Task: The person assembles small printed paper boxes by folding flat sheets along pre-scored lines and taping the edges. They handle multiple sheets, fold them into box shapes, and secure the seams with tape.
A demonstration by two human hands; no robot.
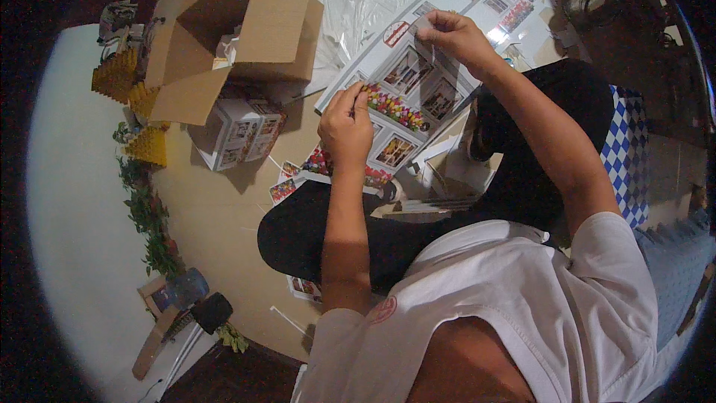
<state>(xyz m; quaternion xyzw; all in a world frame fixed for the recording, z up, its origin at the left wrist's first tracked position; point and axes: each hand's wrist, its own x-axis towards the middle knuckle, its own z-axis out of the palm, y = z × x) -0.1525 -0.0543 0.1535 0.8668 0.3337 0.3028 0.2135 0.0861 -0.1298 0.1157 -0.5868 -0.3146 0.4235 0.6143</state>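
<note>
A large flat white cardboard sheet point(409, 60), printed with photos and rows of tulips, lies slanted in front of my crossed legs. My left hand point(347, 125) is closed in a pinch over its near left part, beside the tulip print. Whatever those fingers hold is too small to make out. Further off and to the right, my right hand point(456, 41) is raised over the sheet, thumb and fingertips pressed together. What it pinches cannot be told either. Below the sheet, pieces of printed card point(283, 191) lie by my left knee.
An opened brown carton point(276, 19) stands at the far left, flaps spread, beside a smaller printed box point(239, 130). Clear plastic film point(350, 7) spreads behind the sheet. Green plants point(145, 216) line the left wall. A blue-and-white checkered cloth point(626, 153) is at my right.
</note>
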